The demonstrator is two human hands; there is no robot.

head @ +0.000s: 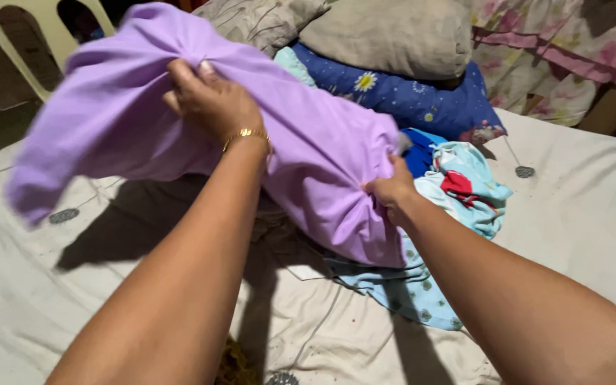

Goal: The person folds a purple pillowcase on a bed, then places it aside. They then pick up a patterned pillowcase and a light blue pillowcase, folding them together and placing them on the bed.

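— How is the lilac cloth (322,153) held?

— It is gripped at two places and lifted clear of the bed (579,214). The left hand (212,100) is clenched on a bunched fold at the cloth's upper part, toward the far left corner of the bed, near a pale plastic chair (16,28). The right hand (391,194) is closed on the lower end, nearer the middle of the bed. Both sets of fingers are wrapped tight in fabric; no open gap is shown.

— And the long axis?

— A slanted line is drawn by the cloth from upper left down to lower right, between the two fists. A loose flap is left hanging out to the left of the left hand, blurred, so its edge cannot be made out exactly.

— Which hand is nearer to what lies below?

— The right one. It is held just above a heap of laundry: a light blue garment with a red patch (465,189), and a pale blue patterned cloth (411,292) spread under the lilac piece toward the near edge. Whether the lilac cloth is touching that heap cannot be told.

— Anything behind?

— A dark blue daisy-print pillow (422,96) is stacked under a grey cushion (393,32) at the far edge of the bed, well apart from both hands.
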